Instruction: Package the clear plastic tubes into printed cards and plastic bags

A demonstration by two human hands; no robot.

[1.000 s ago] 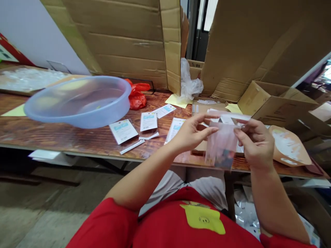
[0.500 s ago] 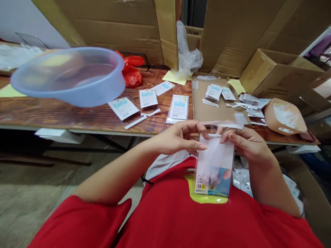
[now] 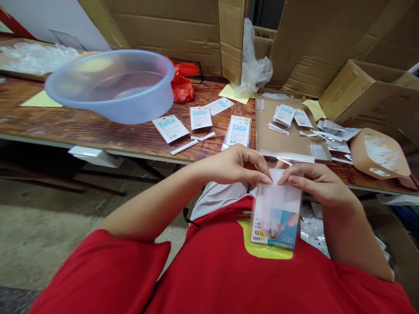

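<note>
In front of my red shirt is a clear plastic packet (image 3: 284, 198) with a printed card inside, its picture end pointing down towards me. Whitish translucent contents lie over the card, too blurred to make out. My left hand (image 3: 244, 165) pinches the packet's upper left part between thumb and fingers. At the upper right, my right hand (image 3: 316, 181) grips it with thumb and bent fingers, the two thumbs close together. The packet's flap, edged by a white strip (image 3: 288, 156), stands open above the fingers.
Several carded packets (image 3: 170, 129) lie on the wooden table (image 3: 108, 137), others on a cardboard sheet (image 3: 266, 131). A blue basin (image 3: 147, 107) stands left, a tan tub (image 3: 362, 155) of white pieces right. Below my right arm, a carton (image 3: 404, 233) holds more packets.
The view has swung left, so the table things appear further right. My fingertips have come closer together at the packet's top, and the whitish contents stand out less over the card.
</note>
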